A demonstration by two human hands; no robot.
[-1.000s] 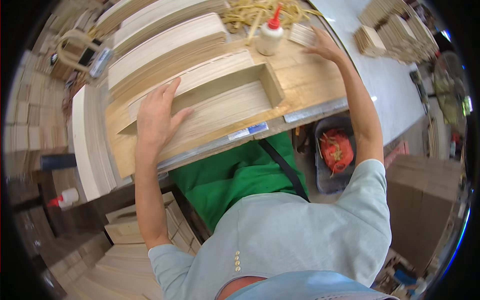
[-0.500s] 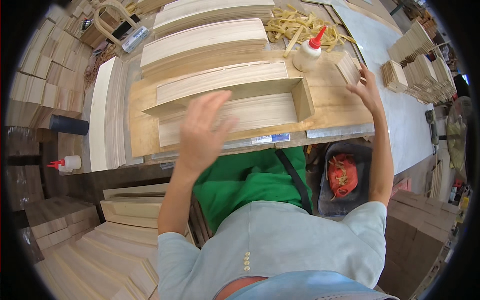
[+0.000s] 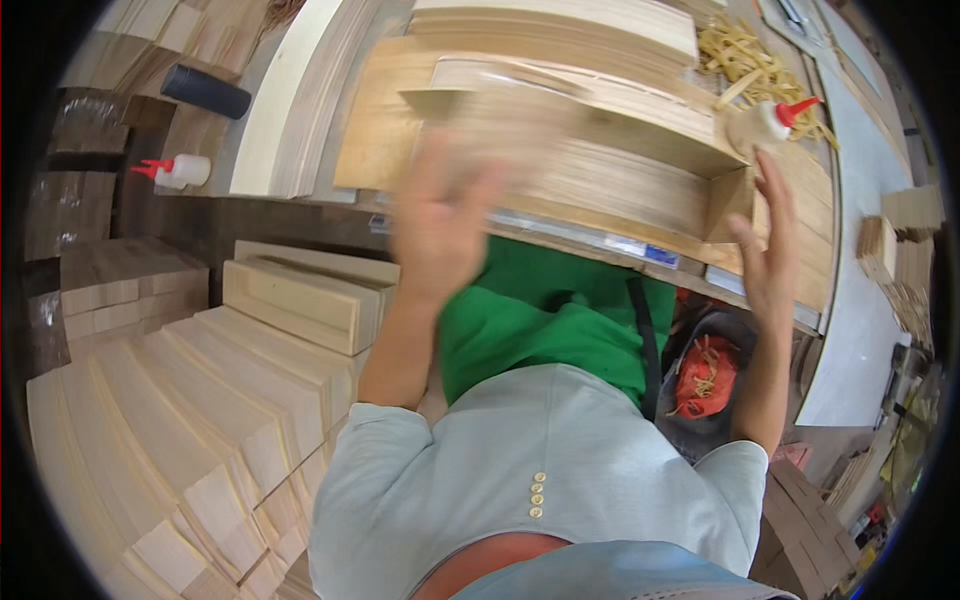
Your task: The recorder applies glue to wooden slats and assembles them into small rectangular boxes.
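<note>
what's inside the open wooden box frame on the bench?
Inside the wooden box frame only its layered plywood floor shows. The blurred left hand covers its near-left part; the right hand is beside its right end.

Two bare hands are raised over a workbench: the left hand [image 3: 445,225], blurred, and the right hand [image 3: 768,255], both empty with fingers spread. One open wooden box [image 3: 640,175] lies on the bench. Two glue bottles with red nozzles are visible, one [image 3: 768,122] beside the box and one [image 3: 178,170] on a low shelf to the left. One black tube [image 3: 205,91] lies above that. One bin [image 3: 705,375] holds orange scraps. The stacked boards [image 3: 200,420] are too many to count.
</note>
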